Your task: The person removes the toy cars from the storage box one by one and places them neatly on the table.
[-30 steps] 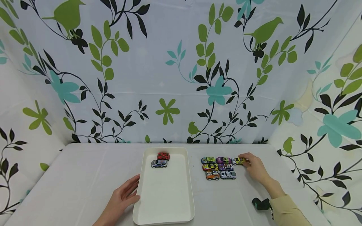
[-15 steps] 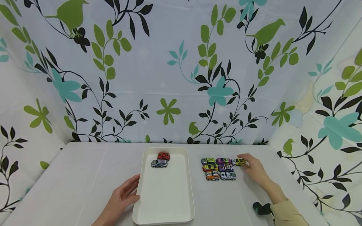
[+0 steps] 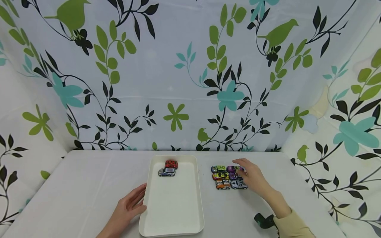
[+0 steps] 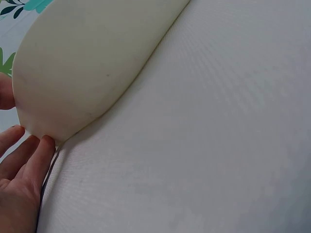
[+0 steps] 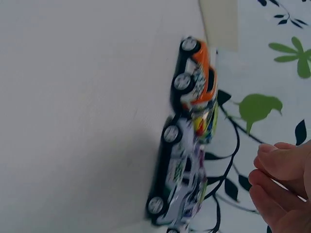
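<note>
My left hand [image 3: 126,208] touches the left side of a white tray [image 3: 172,208]; in the left wrist view its fingertips [image 4: 46,141] rest against the tray's outer wall. Inside the tray, a red toy car [image 3: 171,164] and a silver toy car [image 3: 167,172] stand near the far end. My right hand [image 3: 252,177] is raised over the right end of a block of toy cars, among them an orange one [image 3: 222,184] and a white one [image 3: 238,184]. It partly hides the purple toy car [image 3: 233,169]. The right fingers [image 5: 277,160] are loosely bent, with nothing visible between them.
Also in the block are a green toy car [image 3: 218,169] and a yellow toy car [image 3: 220,176]. A dark object [image 3: 264,220] lies or hangs by the right sleeve [image 3: 293,226]. Patterned cloth [image 3: 175,82] surrounds the white table [image 3: 89,185].
My right hand has moved left from the yellow-green toy car at the block's far right end; that car is now out of sight in the head view. The left hand and tray stay put.
</note>
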Demonstrator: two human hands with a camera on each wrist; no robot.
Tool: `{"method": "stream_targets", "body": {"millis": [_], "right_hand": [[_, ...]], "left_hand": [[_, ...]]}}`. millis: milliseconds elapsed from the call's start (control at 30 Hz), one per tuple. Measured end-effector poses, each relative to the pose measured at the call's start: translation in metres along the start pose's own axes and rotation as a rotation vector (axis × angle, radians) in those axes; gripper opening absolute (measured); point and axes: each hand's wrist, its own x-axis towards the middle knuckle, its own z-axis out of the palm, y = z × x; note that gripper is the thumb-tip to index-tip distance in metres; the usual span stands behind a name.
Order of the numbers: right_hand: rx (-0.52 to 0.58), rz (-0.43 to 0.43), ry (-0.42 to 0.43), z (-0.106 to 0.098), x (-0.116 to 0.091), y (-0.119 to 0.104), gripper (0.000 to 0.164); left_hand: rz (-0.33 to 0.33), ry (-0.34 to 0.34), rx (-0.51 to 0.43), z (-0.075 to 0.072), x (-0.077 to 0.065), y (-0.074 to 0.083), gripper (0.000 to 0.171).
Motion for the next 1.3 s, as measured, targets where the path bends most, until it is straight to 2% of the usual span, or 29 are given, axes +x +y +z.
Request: {"method": "stream_targets", "body": {"millis": [233,467,700,967,1167,1300], "right_hand": [[0.045,-0.096,-0.030,0.018,0.016,-0.055,0.037],[0.090,-0.195,-0.132,0.041,0.043,-0.104,0.035],[0.112,-0.224,-0.237,0.064,0.072,-0.142,0.037],[0.066,-0.207,-0.326,0.095,0.096,-0.168,0.038],[0.031,-0.194,-0.342,0.116,0.106,-0.173,0.019],[0.020,-0.194,-0.339,0.124,0.109,-0.172,0.018]], "left_hand": [[0.006,-0.001,0.005,-0.001,-0.001,-0.001,0.071],[0.015,0.001,0.008,-0.002,-0.001,-0.002,0.072],[0.013,0.008,0.010,-0.001,0.001,-0.001,0.070],[0.014,0.005,-0.007,-0.001,0.000,-0.001,0.071],[0.017,0.001,-0.019,-0.001,-0.001,-0.002,0.071],[0.012,-0.003,-0.031,-0.001,-0.001,-0.001,0.071]]}}
